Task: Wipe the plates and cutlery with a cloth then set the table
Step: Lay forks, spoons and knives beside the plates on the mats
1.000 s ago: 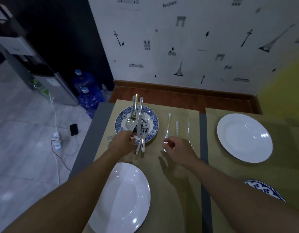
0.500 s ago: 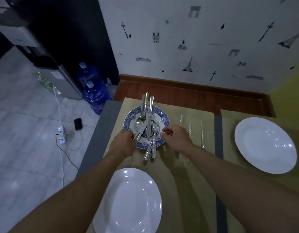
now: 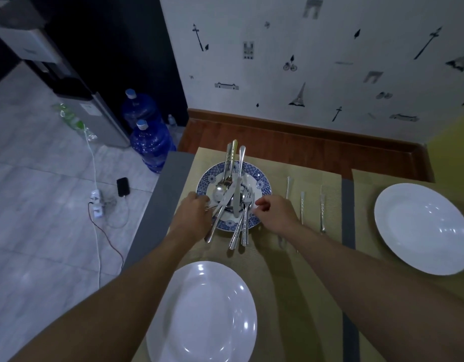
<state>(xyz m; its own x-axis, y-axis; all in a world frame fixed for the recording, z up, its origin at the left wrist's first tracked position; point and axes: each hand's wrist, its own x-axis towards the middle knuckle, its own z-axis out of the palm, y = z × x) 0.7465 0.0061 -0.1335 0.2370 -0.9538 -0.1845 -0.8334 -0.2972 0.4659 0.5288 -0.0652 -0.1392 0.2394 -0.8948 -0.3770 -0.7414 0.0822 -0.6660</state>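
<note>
tangled cutlery could spill off the plate

both hands were at the blue-patterned plate (image 3: 262,184), which sat on a tan placemat (image 3: 277,273) near the left edge of the bench (image 3: 157,210) and carried a crossed pile of cutlery (image 3: 232,205). the left hand (image 3: 195,216) had its fingers curled at the plate's left rim. the right hand (image 3: 276,215) reached the forks on the right side, thumb and finger close together. whether either grip actually held a piece could not be told. several handles overhung the rim, so drawing one piece from under the others would likely lever its neighbours off, or tip the plate toward the tiled floor (image 3: 42,231). three laid pieces (image 3: 302,205) lay just beside the right wrist, where a sweep of that arm could knock them askew. no cloth was in view. no writing was legible: the wallpaper (image 3: 330,74) showed only drawings, and the label on the water dispenser (image 3: 100,118) was too small.
</note>
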